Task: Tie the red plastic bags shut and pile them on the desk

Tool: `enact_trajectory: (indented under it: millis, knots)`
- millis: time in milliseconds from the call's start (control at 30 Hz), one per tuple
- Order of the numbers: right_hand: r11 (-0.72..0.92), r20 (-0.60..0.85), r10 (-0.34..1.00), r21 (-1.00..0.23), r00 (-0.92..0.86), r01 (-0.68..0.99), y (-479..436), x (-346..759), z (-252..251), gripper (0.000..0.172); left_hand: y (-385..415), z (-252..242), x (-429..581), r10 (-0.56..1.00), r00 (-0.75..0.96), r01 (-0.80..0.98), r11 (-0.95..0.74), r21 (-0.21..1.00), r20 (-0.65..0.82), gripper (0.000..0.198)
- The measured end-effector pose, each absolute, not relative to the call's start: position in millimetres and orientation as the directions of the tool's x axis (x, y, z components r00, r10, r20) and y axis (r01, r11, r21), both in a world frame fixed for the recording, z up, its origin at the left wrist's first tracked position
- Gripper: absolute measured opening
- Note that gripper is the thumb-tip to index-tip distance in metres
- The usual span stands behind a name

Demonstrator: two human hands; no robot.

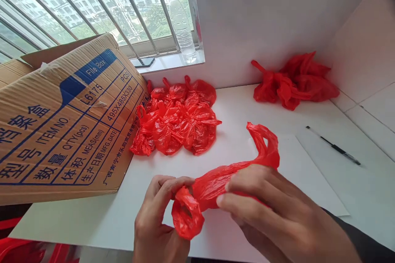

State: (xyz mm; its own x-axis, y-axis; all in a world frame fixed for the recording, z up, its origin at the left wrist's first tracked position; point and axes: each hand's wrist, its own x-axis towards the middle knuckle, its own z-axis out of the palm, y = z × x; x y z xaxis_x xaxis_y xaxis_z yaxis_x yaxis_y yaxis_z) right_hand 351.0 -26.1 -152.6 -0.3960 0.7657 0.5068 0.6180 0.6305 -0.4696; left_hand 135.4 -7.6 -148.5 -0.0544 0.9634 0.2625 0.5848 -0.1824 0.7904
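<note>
A red plastic bag [212, 181] stretches between my two hands above the front of the white table. My left hand [163, 218] is closed around one end, where the gathered plastic forms a loop near the thumb. The fingers of my right hand [265, 201] are bent over the middle of the same bag, with the thumb side out of sight. Beyond the right hand, the bag's handle loop [268, 135] sticks up. Several knotted red bags [182, 119] sit bunched together behind the left hand; what they contain is unclear.
A large cardboard box [70, 119] stands at the left. At the back right lies a heap of red bags [290, 82]. White paper [308, 172] and a pen [336, 148] lie on the right of the table [123, 218]. A water bottle [182, 28] and a phone [143, 62] are on the windowsill.
</note>
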Motion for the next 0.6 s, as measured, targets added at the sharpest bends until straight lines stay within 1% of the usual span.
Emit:
enact_trajectory:
  millis: [100,167,200,233,300,367,433,500,533,600]
  knots:
    - [0.660,0.444,0.747,-0.399,-0.495,0.636,-11,338,-158,0.028,-11,-145,138,0.959,-0.161,0.561,-0.106,0.821,0.234,0.011]
    - [0.644,0.415,0.760,-0.373,-0.500,0.668,-10,338,-160,0.025,-13,-147,132,0.949,-0.245,0.518,-0.047,0.854,0.201,0.015]
    - [0.635,0.414,0.766,-0.370,-0.491,0.678,-13,339,-158,0.024,-13,-149,129,0.945,-0.274,0.446,-0.041,0.894,0.180,0.020]
    - [0.631,0.419,0.769,-0.370,-0.483,0.682,-17,341,-156,0.023,-14,-152,125,0.943,-0.294,0.336,-0.049,0.941,0.154,0.028]
    - [0.608,0.387,0.790,-0.387,-0.476,0.694,-29,343,-153,0.023,-13,-156,121,0.951,-0.303,0.063,-0.037,0.997,0.055,0.041]
    - [0.559,0.302,0.828,-0.378,-0.472,0.738,-38,342,-156,0.022,-11,-157,121,0.955,-0.285,-0.133,0.042,0.990,-0.079,0.046]
    - [0.498,0.182,0.867,-0.294,-0.464,0.816,-41,341,-167,0.019,-9,-156,124,0.951,-0.242,-0.199,0.144,0.969,-0.191,0.045]
    - [0.461,0.048,0.886,-0.205,-0.461,0.864,-35,340,-183,0.021,-10,-156,128,0.960,-0.168,-0.222,0.186,0.957,-0.225,0.050]
    - [0.440,-0.024,0.892,-0.188,-0.452,0.878,-29,341,-191,0.020,-11,-156,129,0.966,-0.117,-0.235,0.198,0.952,-0.230,0.054]
    - [0.375,-0.142,0.903,-0.199,-0.405,0.905,-16,343,-204,0.018,-15,-158,129,0.970,-0.015,-0.260,0.229,0.938,-0.241,0.058]
